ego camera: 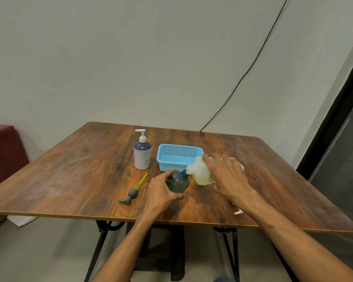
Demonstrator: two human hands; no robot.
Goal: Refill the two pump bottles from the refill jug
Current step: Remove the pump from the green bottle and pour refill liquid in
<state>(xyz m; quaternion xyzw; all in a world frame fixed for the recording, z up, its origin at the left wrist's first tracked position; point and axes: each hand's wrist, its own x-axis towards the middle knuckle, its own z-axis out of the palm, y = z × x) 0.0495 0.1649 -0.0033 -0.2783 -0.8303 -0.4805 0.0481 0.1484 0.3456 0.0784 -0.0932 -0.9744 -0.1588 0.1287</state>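
Pouring: right hand (228, 176) grips the tilted white plastic jug (200, 173), left hand (161, 193) clasps the dark-green round bottle (178, 183) before the blue mesh basket (172, 162); keep spout on neck.

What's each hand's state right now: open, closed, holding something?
Left hand: grips the dark green translucent plastic bottle.
Right hand: grips the white plastic refill jug, tilted, spout at that bottle's neck.

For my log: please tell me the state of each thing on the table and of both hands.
green bottle: open, pump removed.
loose pump: lying on table.
refill jug: tilted, spout at green bottle's neck.
white pump bottle: upright, pump on.
blue basket: upright, nothing seen inside.
left hand: grips green bottle.
right hand: holds refill jug.
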